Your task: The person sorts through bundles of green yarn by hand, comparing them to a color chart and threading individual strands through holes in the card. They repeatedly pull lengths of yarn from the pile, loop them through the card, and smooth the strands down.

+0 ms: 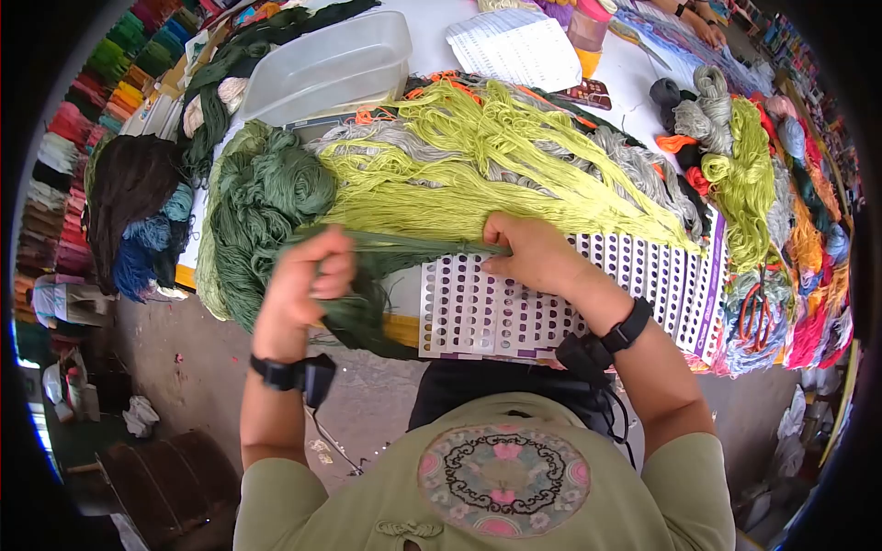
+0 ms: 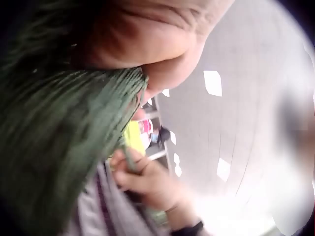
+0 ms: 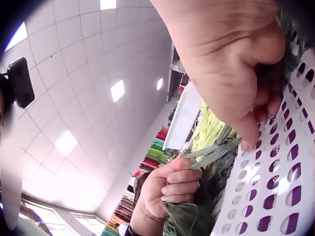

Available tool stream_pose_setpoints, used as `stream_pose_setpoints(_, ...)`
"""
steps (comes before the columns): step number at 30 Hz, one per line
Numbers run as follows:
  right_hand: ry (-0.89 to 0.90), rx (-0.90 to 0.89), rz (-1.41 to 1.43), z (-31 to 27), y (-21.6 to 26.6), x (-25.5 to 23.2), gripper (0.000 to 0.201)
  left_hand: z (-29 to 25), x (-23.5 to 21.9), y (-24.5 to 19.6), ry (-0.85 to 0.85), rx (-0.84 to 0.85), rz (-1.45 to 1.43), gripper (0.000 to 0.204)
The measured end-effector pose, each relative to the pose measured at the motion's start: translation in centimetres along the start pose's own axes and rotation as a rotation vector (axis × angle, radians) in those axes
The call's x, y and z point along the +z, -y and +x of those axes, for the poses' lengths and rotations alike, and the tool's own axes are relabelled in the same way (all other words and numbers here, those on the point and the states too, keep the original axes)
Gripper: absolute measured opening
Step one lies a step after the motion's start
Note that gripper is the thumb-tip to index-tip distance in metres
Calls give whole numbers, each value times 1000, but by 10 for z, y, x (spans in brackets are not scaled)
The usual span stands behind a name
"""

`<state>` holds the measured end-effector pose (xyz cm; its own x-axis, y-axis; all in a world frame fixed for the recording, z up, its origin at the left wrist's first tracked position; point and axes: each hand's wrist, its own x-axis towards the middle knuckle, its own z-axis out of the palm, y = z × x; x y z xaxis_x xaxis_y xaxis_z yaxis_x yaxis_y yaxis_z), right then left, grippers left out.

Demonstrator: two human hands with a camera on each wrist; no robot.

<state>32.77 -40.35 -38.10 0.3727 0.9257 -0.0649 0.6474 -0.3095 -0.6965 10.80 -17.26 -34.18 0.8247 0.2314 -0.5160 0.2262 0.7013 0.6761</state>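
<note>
My left hand (image 1: 308, 280) grips a bundle of dark green thread (image 1: 366, 317), its fingers curled in a fist around it. From there a narrow strand runs taut to my right hand (image 1: 537, 253), which pinches it between thumb and fingers. The right wrist view shows the strand (image 3: 211, 152) stretched between the two hands. Under the right hand lies a white card with rows of holes (image 1: 469, 312). A large heap of dark green skeins (image 1: 289, 179) sits beyond the left hand. Yellow-green thread (image 1: 413, 197) is spread just behind the strand.
A clear plastic tub (image 1: 335, 64) stands at the back, near a printed white sheet (image 1: 510, 46). Mixed coloured skeins (image 1: 744, 184) crowd the right side, with red-handled scissors (image 1: 755, 312) among them. Dark brown skeins (image 1: 138, 193) hang at the left edge. Another person's hands (image 1: 707, 32) show at top right.
</note>
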Motion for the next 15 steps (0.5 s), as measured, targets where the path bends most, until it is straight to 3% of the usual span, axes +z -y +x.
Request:
stream_pose_setpoints(4, 65, 112, -5, 2, 6, -3, 30, -51, -58, -49, -117, 235, -139, 22)
stream_pose_setpoints(7, 57, 113, 2, 1, 6, -4, 27, -58, -80, -62, -170, 341, -218, 25)
stream_pose_setpoints(9, 23, 90, -29, -1, 5, 1, 27, -50, -67, -60, -829, 639, 440, 31)
stream_pose_setpoints(10, -8, 70, -68, -1, 4, 3, 26, -50, -57, -51, -983, 646, 777, 37)
stream_pose_setpoints(11, -20, 70, -71, -1, 5, 4, 26, -52, -33, -44, -987, 508, 1014, 40)
stream_pose_setpoints(12, -35, 80, -92, -3, 7, 6, 26, -51, -15, -33, -799, 379, 1005, 40)
stream_pose_setpoints(13, -43, 82, -117, -3, 10, 7, 26, -52, 8, -22, -503, 391, 945, 41)
stream_pose_setpoints(14, -42, 63, -128, -4, 13, 7, 26, -53, 32, -11, -309, 378, 787, 41)
stream_pose_setpoints(15, -40, 48, 27, -5, 16, 7, 25, -49, 50, 2, -303, 362, 693, 42)
